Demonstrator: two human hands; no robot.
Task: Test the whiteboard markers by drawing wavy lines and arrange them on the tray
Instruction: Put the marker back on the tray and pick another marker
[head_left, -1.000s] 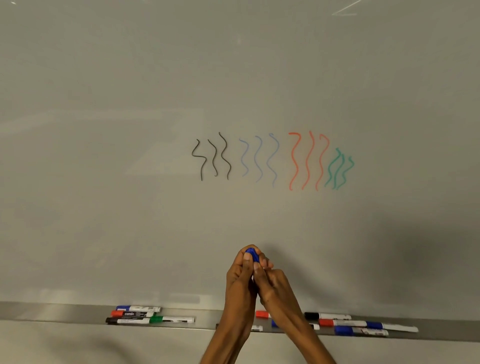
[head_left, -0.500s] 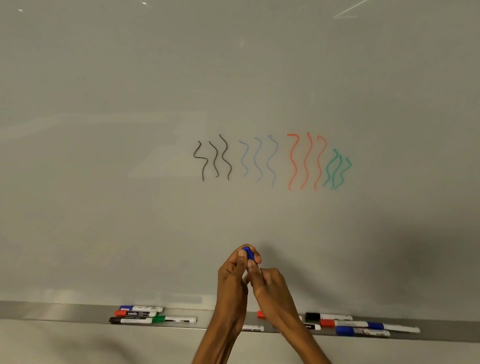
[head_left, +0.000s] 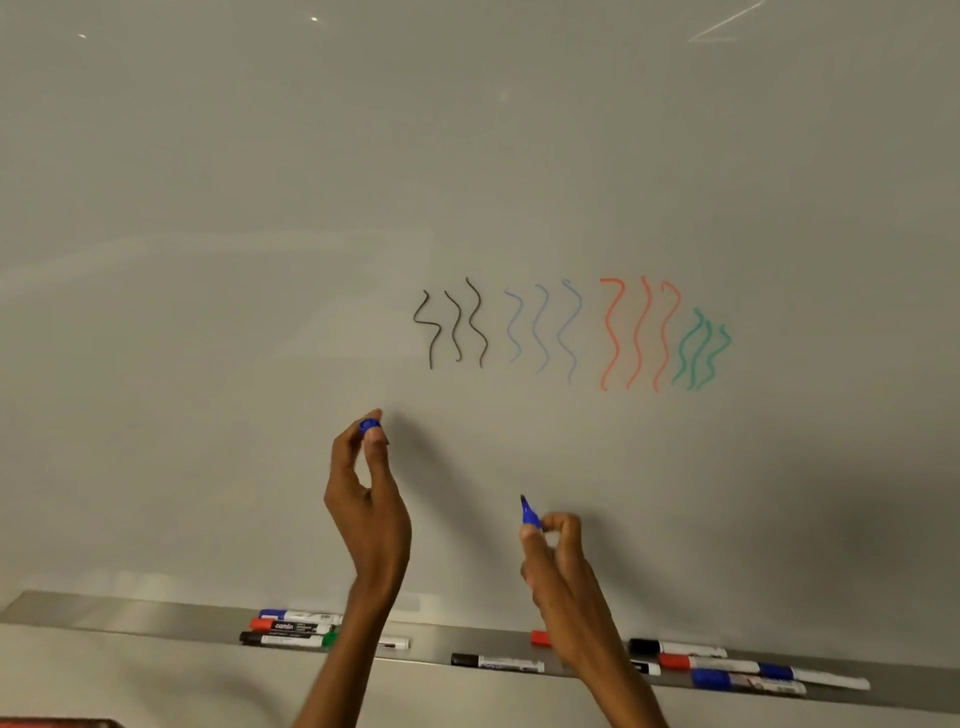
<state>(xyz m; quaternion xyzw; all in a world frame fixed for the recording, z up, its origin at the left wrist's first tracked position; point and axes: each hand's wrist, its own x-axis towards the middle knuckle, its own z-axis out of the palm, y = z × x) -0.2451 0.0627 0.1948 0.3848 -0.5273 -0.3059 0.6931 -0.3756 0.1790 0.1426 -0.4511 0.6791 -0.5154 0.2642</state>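
Note:
My left hand is raised in front of the whiteboard and pinches a blue marker cap between thumb and fingertips. To its lower right, my right hand grips an uncapped blue marker with its tip pointing up, close to the board. Wavy lines in black, pale blue, red and green stand in a row above the hands. Along the board's bottom runs the metal tray.
On the tray, a left group of markers lies in blue, red, black and green. A lone black-capped marker lies mid-tray. A right group holds black, red and blue markers. A red cap peeks out behind my right wrist.
The hands were together on the capped blue marker. The cap has come off: my left hand rose up and left with it, and my right hand moved right holding the bare marker.

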